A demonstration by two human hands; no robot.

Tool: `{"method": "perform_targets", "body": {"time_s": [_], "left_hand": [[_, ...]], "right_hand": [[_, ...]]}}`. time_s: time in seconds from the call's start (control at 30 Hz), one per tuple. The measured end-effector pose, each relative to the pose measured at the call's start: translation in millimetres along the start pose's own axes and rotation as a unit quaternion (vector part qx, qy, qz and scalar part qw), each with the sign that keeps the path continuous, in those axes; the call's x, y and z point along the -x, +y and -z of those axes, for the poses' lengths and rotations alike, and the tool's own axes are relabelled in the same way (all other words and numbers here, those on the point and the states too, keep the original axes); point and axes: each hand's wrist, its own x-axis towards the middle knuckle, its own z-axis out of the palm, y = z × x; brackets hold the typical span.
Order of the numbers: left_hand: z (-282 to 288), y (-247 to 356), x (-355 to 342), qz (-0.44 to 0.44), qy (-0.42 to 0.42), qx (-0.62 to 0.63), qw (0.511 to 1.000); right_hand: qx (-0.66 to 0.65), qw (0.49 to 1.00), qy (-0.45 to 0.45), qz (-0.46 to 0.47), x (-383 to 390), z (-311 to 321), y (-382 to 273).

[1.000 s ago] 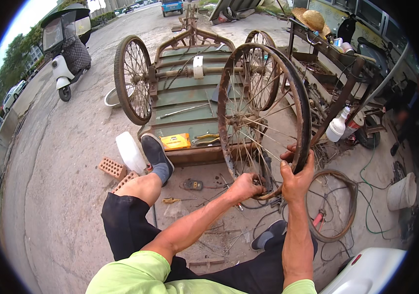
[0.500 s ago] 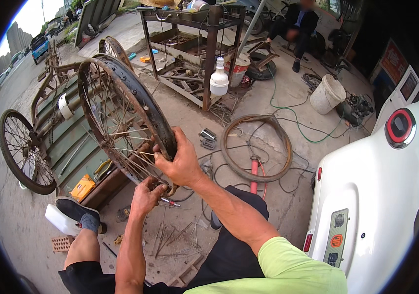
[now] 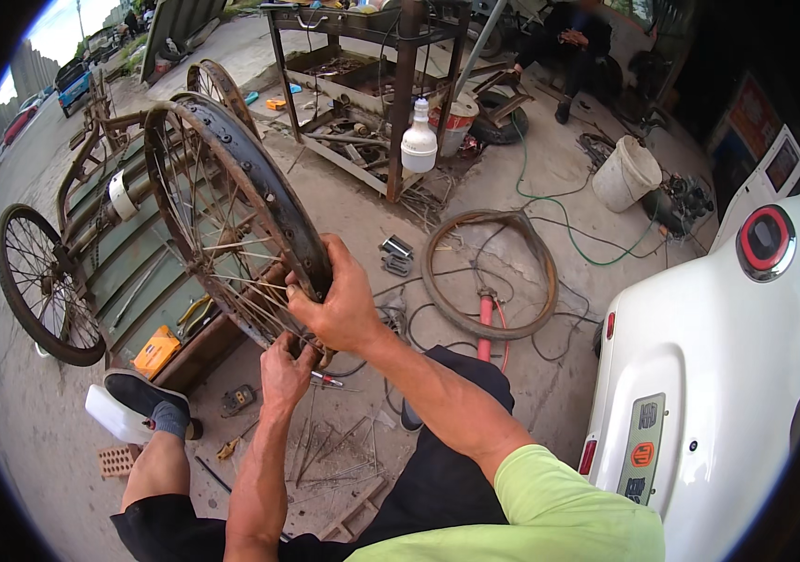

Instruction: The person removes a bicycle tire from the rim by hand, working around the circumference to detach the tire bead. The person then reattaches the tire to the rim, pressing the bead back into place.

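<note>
A rusty spoked wheel (image 3: 289, 192) without a tyre is held up at a tilt in front of me, its dark rim facing right. My right hand (image 3: 339, 300) is closed round the rim's lower right side, thumb on the spoke side. Just below it, my left hand (image 3: 286, 377) pinches the bottom of the rim where spokes run in. Whether a small part lies between those fingertips is hidden. Behind the wheel, an upturned cart (image 3: 128, 272) with green slats rests on the ground. A red-tipped tool (image 3: 328, 379) lies on the ground below the hands.
A loose tyre (image 3: 437, 304) lies beside a red pump (image 3: 485, 323) and hoses. Loose spokes (image 3: 334, 450) are scattered near my feet. A white car (image 3: 690, 375) stands close on the right. Ahead are a metal workbench (image 3: 395, 178), a hanging bulb (image 3: 418, 140) and a seated person (image 3: 573, 56).
The wheel has tipped slightly to the left, and my left hand has shifted a little with its lower rim. My right hand keeps its hold. The seated person's hands have moved together.
</note>
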Motion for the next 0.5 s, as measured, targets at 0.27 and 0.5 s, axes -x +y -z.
{"method": "perform_targets", "body": {"time_s": [0.27,0.5], "left_hand": [[32,8,-13,0.075,-0.188,0.186,0.962],[51,-7,-18,0.106,-0.289,0.295,0.905]], "right_hand": [[0.012,1.0,0.005,0.001,3,-4,-4],[-0.05,0.998,0.007,-0.023,1,-5,-13]]}}
